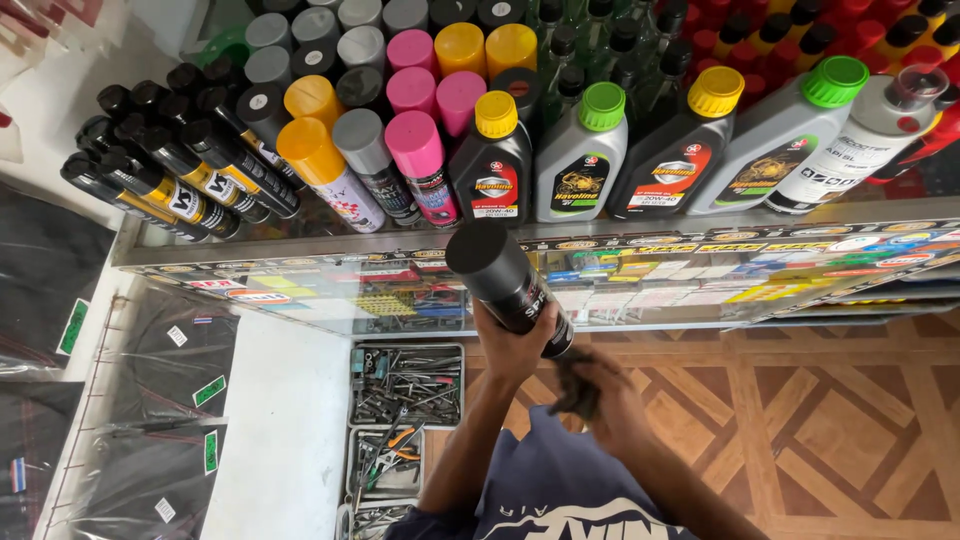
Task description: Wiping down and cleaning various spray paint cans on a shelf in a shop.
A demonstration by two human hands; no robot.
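My left hand (512, 352) grips a black spray can (505, 282) with a black cap, held tilted up in front of the glass counter (640, 290). My right hand (610, 400) is just below it, blurred, holding a dark crumpled cloth (574, 388) against the can's bottom end. On top of the counter lie rows of spray cans with grey, pink, orange and yellow caps (400, 120) and black cans (170, 160) at the left.
Oil bottles with yellow and green caps (660, 150) stand along the counter's top. Metal trays of tools (405, 385) sit on a white surface below left. Black packaged goods (150, 400) hang at the left. A patterned wooden floor (830, 420) lies to the right.
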